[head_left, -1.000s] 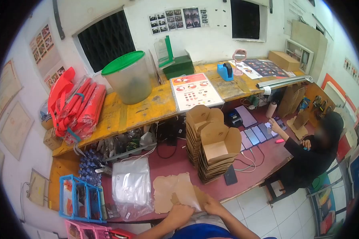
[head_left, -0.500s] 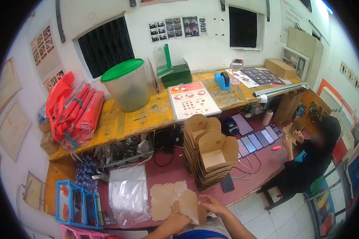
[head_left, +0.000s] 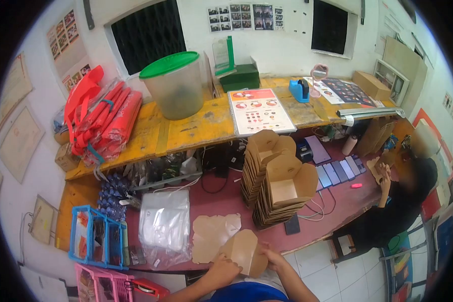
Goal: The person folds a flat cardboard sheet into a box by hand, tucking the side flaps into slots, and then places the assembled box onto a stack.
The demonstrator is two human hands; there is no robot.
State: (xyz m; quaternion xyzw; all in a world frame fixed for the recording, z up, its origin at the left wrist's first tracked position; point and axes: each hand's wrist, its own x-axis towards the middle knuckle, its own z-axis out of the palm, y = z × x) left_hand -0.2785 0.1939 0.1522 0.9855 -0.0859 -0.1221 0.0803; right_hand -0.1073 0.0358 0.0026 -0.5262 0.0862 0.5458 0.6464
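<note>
A brown cardboard food box (head_left: 245, 253), partly folded with its side flaps raised, is held between my two hands at the front edge of the counter. My left hand (head_left: 223, 271) grips its left side, fingers closed on the board. On the box's right side, my right hand (head_left: 273, 257) has its fingers closed around the flap. Just beyond lies a flat unfolded cardboard sheet (head_left: 214, 234) on the reddish counter (head_left: 211, 201). Farther right stand two tall nested stacks of folded boxes (head_left: 287, 189).
Clear plastic bags (head_left: 164, 221) lie left of the sheet, beside a blue basket (head_left: 96, 236). A row of phones (head_left: 340, 172) lies to the right. Another person (head_left: 410, 189) sits at the far right, handling cardboard. A yellow shelf (head_left: 181, 128) runs above the counter.
The box between my hands has opened wider, its flaps standing up, and has turned toward me. The camera view has shifted downward and left. The other person's hands have moved closer together.
</note>
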